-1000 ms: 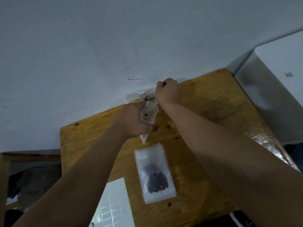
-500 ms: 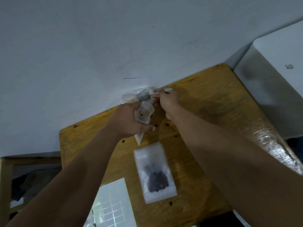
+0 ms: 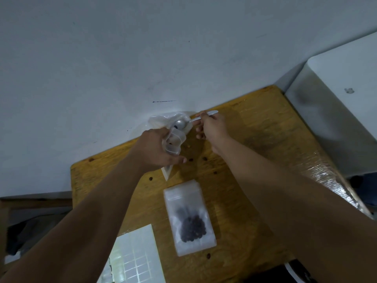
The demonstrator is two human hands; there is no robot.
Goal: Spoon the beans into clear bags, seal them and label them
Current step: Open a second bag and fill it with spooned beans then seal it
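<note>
— Gripped in the left hand point(image 3: 157, 149) is a small clear bag point(image 3: 173, 140), its mouth held open; a few dark beans show inside.

— And the right hand point(image 3: 211, 127)?

— Its fingers pinch a spoon point(image 3: 195, 119), bowl just above the bag's mouth, near the wall.

— Anything else?

— One filled bag point(image 3: 188, 218) lies flat on the wooden table point(image 3: 255, 139), with a label sheet point(image 3: 138, 256) beside it. Loose beans point(image 3: 190, 159) dot the wood.

- The surface point(image 3: 255, 139) is honey-yellow wood with darker grain.
- The sealed bag point(image 3: 188, 217) is cloudy clear plastic; the beans point(image 3: 192, 228) inside are near black.
- The spoon point(image 3: 181, 123) is shiny silver.
- The label sheet point(image 3: 138, 256) is white, in a grid of squares.
- The wall point(image 3: 142, 58) is pale grey-blue.
</note>
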